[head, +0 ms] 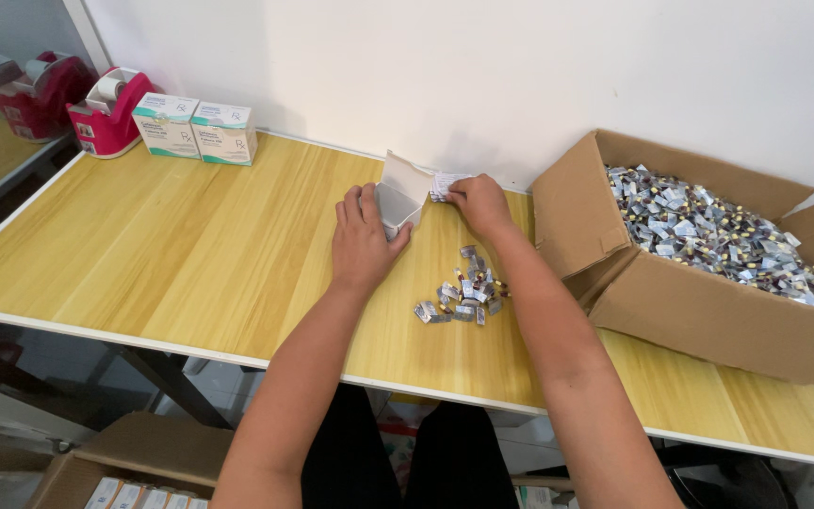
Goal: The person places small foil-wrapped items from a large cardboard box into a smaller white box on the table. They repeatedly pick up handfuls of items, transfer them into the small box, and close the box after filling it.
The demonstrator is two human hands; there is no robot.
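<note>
On the counter [190,254], a small open box [398,203] at the back edge by the wall, left hand [362,240] against its near left side, right hand [478,203] just right of it on a folded leaflet [443,185]. In front of both hands, a heap of blister strips [462,294]; to the right, a large carton [708,273] with many more strips inside. Far left at the back, two closed boxes [196,127] side by side, a tape dispenser [110,111] left of them.
</note>
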